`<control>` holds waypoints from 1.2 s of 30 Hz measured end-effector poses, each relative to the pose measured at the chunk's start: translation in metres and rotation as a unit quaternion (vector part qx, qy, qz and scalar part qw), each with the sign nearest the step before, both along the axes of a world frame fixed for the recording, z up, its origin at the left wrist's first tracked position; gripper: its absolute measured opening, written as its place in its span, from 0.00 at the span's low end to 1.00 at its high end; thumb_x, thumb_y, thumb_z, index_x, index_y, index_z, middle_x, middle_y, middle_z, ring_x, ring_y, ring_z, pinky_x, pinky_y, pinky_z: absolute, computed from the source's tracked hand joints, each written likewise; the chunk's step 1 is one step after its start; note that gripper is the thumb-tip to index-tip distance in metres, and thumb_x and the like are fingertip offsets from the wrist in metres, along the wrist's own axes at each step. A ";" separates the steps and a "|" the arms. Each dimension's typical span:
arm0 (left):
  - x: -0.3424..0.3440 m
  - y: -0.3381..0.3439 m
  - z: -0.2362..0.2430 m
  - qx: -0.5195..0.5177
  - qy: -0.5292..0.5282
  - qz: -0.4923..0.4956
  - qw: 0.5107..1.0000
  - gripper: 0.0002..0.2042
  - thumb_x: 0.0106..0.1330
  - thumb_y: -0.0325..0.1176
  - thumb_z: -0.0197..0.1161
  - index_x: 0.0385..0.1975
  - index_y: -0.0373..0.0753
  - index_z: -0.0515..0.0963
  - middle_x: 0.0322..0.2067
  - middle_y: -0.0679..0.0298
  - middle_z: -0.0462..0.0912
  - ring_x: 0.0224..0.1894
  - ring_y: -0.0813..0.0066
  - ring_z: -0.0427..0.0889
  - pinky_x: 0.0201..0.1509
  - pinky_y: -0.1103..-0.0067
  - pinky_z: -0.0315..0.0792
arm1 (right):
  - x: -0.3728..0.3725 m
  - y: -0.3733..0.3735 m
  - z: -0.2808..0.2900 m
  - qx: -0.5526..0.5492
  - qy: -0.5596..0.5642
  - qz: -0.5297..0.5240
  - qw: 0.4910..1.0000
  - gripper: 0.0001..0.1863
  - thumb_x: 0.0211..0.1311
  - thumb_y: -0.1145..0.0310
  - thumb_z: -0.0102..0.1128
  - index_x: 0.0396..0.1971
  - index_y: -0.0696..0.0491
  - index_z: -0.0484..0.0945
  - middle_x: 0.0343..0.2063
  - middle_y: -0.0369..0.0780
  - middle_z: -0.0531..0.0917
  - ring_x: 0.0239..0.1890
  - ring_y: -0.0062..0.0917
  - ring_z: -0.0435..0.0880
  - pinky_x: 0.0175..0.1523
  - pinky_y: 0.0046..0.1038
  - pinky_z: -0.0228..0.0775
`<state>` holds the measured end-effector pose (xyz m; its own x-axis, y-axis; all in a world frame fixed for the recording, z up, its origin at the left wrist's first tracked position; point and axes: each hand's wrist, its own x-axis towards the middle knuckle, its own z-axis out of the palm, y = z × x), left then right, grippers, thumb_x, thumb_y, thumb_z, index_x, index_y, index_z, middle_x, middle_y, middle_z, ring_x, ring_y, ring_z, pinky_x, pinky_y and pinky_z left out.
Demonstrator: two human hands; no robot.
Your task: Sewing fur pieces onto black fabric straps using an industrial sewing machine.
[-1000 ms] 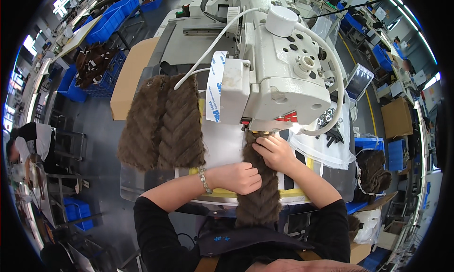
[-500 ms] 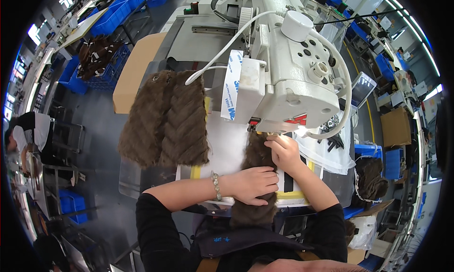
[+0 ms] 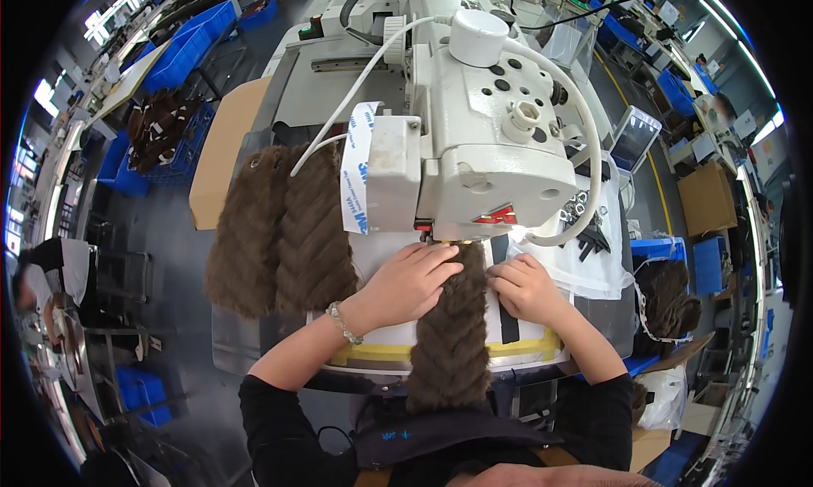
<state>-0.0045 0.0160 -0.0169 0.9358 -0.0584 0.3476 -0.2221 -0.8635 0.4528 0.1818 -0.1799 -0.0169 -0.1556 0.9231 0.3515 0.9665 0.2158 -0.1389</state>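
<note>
Fur strip point(image 3: 451, 343) between the hands point(image 3: 406, 288): dark brown, chevron pattern. Fur pieces point(image 3: 318, 241) left of hands: brown too, chevrons on the nearer one. Sewing machine point(image 3: 487, 178) beyond hands: off-white, red mark. Tape point(image 3: 525, 348) nearer than hands: yellow. Sleeves point(image 3: 292, 428): black.

The single head view comes from the left of two fisheye cameras worn on the person's head, facing forward and steeply down, upright. It sits within arm's reach of the left hand point(image 3: 406, 285), the right hand point(image 3: 527, 290) and the white machine point(image 3: 495, 178), while the floor point(image 3: 182, 262) bends away toward the rim.
</note>
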 end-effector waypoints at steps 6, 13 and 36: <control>0.033 -0.011 -0.008 0.085 -0.020 -0.070 0.994 0.20 0.57 0.27 0.59 0.53 0.38 0.75 0.59 0.62 0.73 0.64 0.66 0.69 0.62 0.69 0.65 | -0.010 -0.009 0.000 0.007 0.002 -0.004 1.000 0.11 0.49 0.72 0.64 0.35 0.52 0.81 0.33 0.32 0.78 0.36 0.23 0.78 0.45 0.29 0.63; 0.038 -0.008 -0.028 0.176 -0.083 -0.046 0.980 0.16 0.55 0.27 0.59 0.45 0.40 0.80 0.48 0.65 0.81 0.53 0.71 0.78 0.56 0.71 0.68 | -0.007 -0.024 0.003 -0.035 -0.017 -0.028 0.999 0.22 0.45 0.69 0.66 0.46 0.44 0.83 0.30 0.30 0.72 0.35 0.22 0.72 0.43 0.28 0.59; -0.016 0.005 0.006 -0.030 0.151 -0.096 0.983 0.37 0.48 0.32 0.72 0.63 0.44 0.67 0.66 0.51 0.62 0.68 0.53 0.62 0.70 0.61 0.58 | -0.004 -0.024 0.011 -0.042 0.056 -0.013 0.997 0.11 0.47 0.66 0.68 0.34 0.42 0.85 0.37 0.31 0.74 0.38 0.22 0.73 0.43 0.30 0.57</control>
